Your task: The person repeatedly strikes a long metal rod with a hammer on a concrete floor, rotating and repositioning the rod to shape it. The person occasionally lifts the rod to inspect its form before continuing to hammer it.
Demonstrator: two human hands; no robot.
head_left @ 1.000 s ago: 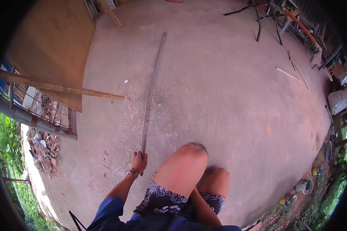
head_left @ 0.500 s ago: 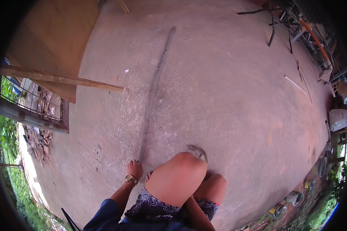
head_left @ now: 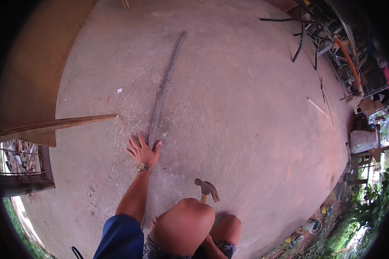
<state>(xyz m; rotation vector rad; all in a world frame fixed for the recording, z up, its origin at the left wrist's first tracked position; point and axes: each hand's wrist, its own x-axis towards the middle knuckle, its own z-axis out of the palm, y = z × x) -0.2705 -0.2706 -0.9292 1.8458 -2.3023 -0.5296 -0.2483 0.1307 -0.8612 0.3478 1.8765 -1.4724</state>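
Observation:
My left hand (head_left: 143,151), with a watch on its wrist, is open with fingers spread. It lies at the near visible part of a long, thin dark grey bar (head_left: 165,88) that stretches away across the floor. The bar's nearer part is hidden under my hand and arm. A claw hammer (head_left: 207,188) shows its metal head and a short piece of light handle just beyond my bent knee. The rest of its handle runs behind the knee, toward my right forearm (head_left: 212,250). My right hand is hidden behind my legs, so its grip does not show.
A wooden post (head_left: 56,124) and a brown panel (head_left: 28,60) stand at the left. A small white scrap (head_left: 119,90) lies on the concrete floor (head_left: 246,116). At the right are a thin white rod (head_left: 317,108), dark metal pieces (head_left: 300,36) and buckets (head_left: 312,225).
My left hand has reached farther forward along the bar, and its fingers have spread. More of the hammer shows past my knee. The whole view has shifted.

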